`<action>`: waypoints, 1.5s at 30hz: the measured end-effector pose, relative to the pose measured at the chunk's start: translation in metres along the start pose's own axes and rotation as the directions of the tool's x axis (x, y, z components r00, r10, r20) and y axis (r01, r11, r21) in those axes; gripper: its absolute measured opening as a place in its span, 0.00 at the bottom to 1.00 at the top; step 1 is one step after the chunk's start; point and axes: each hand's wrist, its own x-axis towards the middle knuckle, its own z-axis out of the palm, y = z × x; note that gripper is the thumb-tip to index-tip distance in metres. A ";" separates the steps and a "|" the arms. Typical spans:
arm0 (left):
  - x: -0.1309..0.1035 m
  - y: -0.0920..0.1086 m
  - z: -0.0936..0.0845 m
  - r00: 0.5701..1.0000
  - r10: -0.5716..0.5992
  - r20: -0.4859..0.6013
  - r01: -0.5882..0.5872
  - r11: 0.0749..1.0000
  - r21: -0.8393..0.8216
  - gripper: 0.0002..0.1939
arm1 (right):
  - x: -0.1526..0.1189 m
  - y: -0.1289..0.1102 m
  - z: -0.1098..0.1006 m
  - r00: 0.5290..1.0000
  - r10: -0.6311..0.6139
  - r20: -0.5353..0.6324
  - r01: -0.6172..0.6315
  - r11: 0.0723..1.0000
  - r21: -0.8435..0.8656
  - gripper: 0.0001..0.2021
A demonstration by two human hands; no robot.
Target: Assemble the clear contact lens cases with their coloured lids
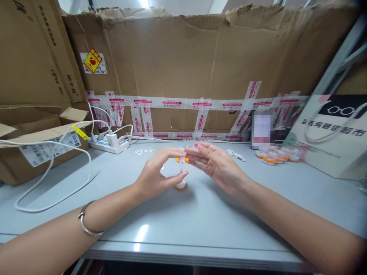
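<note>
My left hand curves around a small clear piece, thumb low and fingers near its top. Just below it, a round white base with an orange rim stands on the table; whether the two are joined I cannot tell. My right hand is stretched out flat, fingers together and pointing left, its fingertips at the top of the clear piece beside my left fingertips. More orange-and-white pieces show partly behind my fingers.
Small white discs lie at the back left, and a pile of white bits at the back right. Farther right are several orange-and-white pieces, a phone and a paper bag. A power strip, white cable and open carton occupy the left.
</note>
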 end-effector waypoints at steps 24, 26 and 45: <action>0.001 -0.003 -0.006 0.981 -0.189 0.038 0.186 0.980 0.073 0.16 | 0.047 0.005 -0.086 0.970 0.027 -0.240 -0.239 0.240 -0.941 0.10; 0.001 -0.003 -0.006 0.983 -0.181 0.034 0.178 0.981 0.074 0.16 | 0.045 0.001 -0.085 0.972 0.017 -0.234 -0.226 0.328 -0.917 0.09; 0.001 -0.002 -0.001 0.996 0.070 0.046 -0.076 0.985 0.155 0.18 | -0.012 0.011 0.010 0.994 0.094 0.063 -0.097 0.994 0.045 0.05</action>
